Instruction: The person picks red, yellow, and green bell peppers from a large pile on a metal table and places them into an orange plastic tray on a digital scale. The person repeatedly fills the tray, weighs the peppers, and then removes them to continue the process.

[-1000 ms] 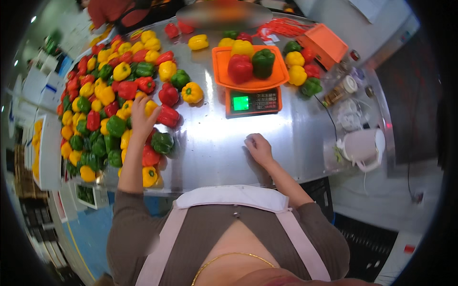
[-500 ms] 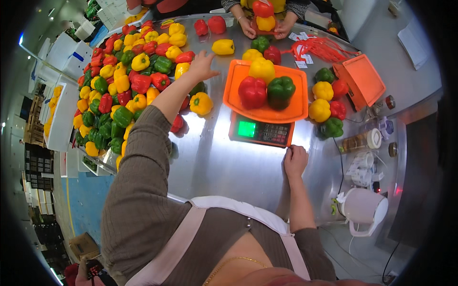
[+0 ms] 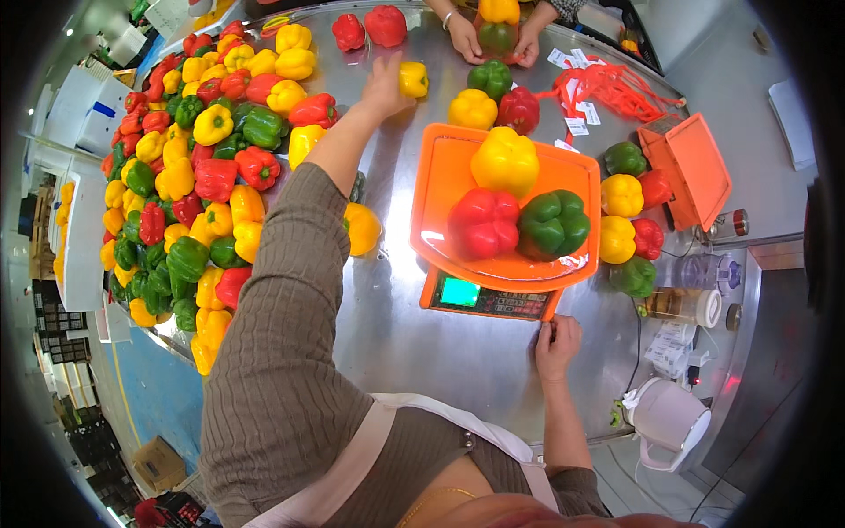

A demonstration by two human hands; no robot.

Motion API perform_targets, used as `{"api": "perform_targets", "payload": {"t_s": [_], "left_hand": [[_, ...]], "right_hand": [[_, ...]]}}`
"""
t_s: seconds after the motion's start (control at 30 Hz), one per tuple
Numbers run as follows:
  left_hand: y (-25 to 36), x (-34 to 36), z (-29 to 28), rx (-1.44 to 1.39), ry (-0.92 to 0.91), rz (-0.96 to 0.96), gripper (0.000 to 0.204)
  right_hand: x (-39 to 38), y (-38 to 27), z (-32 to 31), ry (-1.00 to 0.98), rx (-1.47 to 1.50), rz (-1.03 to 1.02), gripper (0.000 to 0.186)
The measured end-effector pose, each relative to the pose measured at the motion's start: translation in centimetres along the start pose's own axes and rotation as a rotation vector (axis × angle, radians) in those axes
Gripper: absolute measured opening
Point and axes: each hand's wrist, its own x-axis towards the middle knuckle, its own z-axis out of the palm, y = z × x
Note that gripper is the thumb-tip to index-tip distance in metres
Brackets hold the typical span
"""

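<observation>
My left hand point(image 3: 385, 88) reaches across the steel table point(image 3: 378, 343), fingers curled round the left side of a yellow bell pepper point(image 3: 415, 81). My right hand point(image 3: 557, 348) rests loosely closed, with nothing visible in it, at the lower right corner of an orange digital scale point(image 3: 488, 299). On its orange tray point(image 3: 431, 176) sit a yellow pepper point(image 3: 503, 161), a red one point(image 3: 484, 224) and a green one point(image 3: 553, 224). A large pile of mixed red, yellow and green peppers point(image 3: 216, 176) covers the table's left.
Another person's hands point(image 3: 526, 48) hold stacked peppers point(image 3: 498, 31) at the far edge. Red ties with white tags point(image 3: 607, 92), an orange container point(image 3: 685, 163), several loose peppers point(image 3: 623, 195), jars point(image 3: 691, 306), cables and a pale kettle point(image 3: 664, 418) lie along the right.
My left hand has moved forward from the pile to the lone yellow pepper. My right hand has shifted up beside the scale. The view has shifted, showing the co-worker's hands.
</observation>
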Motion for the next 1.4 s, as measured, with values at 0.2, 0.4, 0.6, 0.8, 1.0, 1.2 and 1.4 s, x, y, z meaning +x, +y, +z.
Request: {"api": "perform_targets", "payload": {"t_s": [0.2, 0.4, 0.6, 0.8, 1.0, 1.2, 1.4], "left_hand": [[0.4, -0.3, -0.3, -0.118, -0.016, 0.019, 0.096], [-0.1, -0.8, 0.0, -0.19, 0.012, -0.04, 0.095], [0.1, -0.6, -0.7, -0.179, 0.003, -0.062, 0.093], [-2.0, 0.5, -5.2, -0.153, 0.14, -0.045, 0.09], [-5.9, -0.3, -11.3, -0.02, 0.315, 0.079, 0.084], [-18.3, -3.0, -20.5, 0.42, 0.494, 0.069, 0.09], [-15.9, -7.3, -25.7, 0.737, 0.425, -0.239, 0.089]], "right_hand": [[-0.3, 0.4, 0.5, 0.019, 0.011, -0.019, 0.011], [0.2, -0.2, 0.0, 0.019, -0.038, -0.063, 0.009], [0.2, -0.7, -0.2, 0.014, -0.03, -0.058, 0.01], [0.0, -0.7, 0.0, 0.008, -0.01, -0.008, 0.009], [0.2, -0.2, 0.0, 0.004, -0.076, -0.046, 0.01], [0.1, -0.8, 0.0, 0.022, -0.054, -0.013, 0.01], [0.2, -0.2, -0.8, -0.003, 0.251, 0.241, 0.008]]}}
